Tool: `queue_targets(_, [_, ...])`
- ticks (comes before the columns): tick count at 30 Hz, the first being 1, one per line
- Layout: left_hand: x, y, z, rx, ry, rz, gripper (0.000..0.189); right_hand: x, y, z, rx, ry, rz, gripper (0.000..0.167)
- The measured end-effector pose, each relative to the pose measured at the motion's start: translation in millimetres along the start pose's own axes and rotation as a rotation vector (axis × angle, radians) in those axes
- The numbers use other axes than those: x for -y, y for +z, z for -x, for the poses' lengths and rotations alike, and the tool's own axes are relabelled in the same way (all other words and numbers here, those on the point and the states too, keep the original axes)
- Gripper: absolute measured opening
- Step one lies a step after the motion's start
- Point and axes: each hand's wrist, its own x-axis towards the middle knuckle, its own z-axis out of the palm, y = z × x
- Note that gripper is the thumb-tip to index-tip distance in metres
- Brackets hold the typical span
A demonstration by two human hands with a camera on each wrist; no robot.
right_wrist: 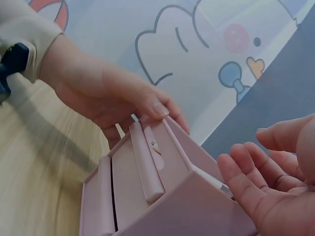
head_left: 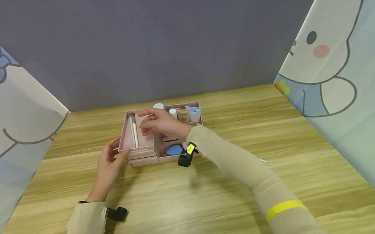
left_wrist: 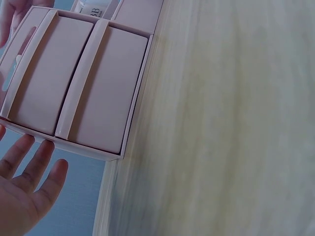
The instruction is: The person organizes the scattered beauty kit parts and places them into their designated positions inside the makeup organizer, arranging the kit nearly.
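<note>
A pink desktop organizer (head_left: pixel 142 153) stands on the table, with two stacked drawers (left_wrist: pixel 110 93) in its left part. Two slim pale-handled makeup brushes (head_left: pixel 134 131) lie side by side in the tray on top. My left hand (head_left: pixel 108 164) touches the organizer's front left corner, thumb on the upper front edge and fingers loosely spread along the side. Over the tray, my right hand (head_left: pixel 161 123) hovers palm inward with relaxed fingers, just right of the brushes and holding nothing. In the right wrist view its fingertips are close to a brush's end.
Right compartments hold a brown BB cream tube (head_left: pixel 182 115), a white-and-blue tube (head_left: pixel 194 114), white-capped containers (head_left: pixel 158 106) and a blue makeup sponge (head_left: pixel 174 150). Thin white sticks (head_left: pixel 265 161) lie on the table beyond my right forearm. A grey panel (head_left: pixel 169 45) rises behind the table.
</note>
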Motion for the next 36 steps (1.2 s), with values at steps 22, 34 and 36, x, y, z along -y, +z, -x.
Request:
queue_targets(22, [-1.4,0.7,-0.5,0.005,-0.003,0.010,0.048,-7.5,-52.2,66.0,0.125,0.037,0.094,0.040])
queue_targets(34, [-0.8,0.2,0.7,0.014,-0.004,0.002,0.048,-13.1,-87.9,99.1,0.175,0.076,0.128,0.035])
queue_targets(36, [-0.8,0.4,0.6,0.016,-0.009,0.002,0.048,-14.1,-92.8,103.6,0.179,0.080,0.140,0.034])
